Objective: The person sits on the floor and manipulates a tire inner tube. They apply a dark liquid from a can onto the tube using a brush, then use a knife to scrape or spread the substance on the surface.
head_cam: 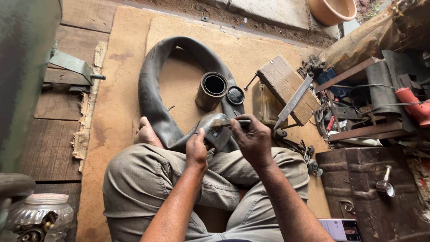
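Note:
A black rubber inner tube [157,85] loops across the tan mat [121,80], one fold pulled up over my knees. My left hand [197,150] pinches that raised fold of the tube. My right hand [253,140] holds a small brush [226,122] by its handle, with the bristle end resting on the fold. A dark open can [211,91] and its round lid [235,95] stand just beyond the fold, inside the tube's curve. My bare foot [147,133] rests against the tube.
A wooden block [280,80] with a long metal blade [293,101] lies to the right. Beyond it sit scattered tools [331,116] and a red tool [414,105]. A rusty metal box [371,192], a glass jar [42,217] and a phone [342,229] lie close by.

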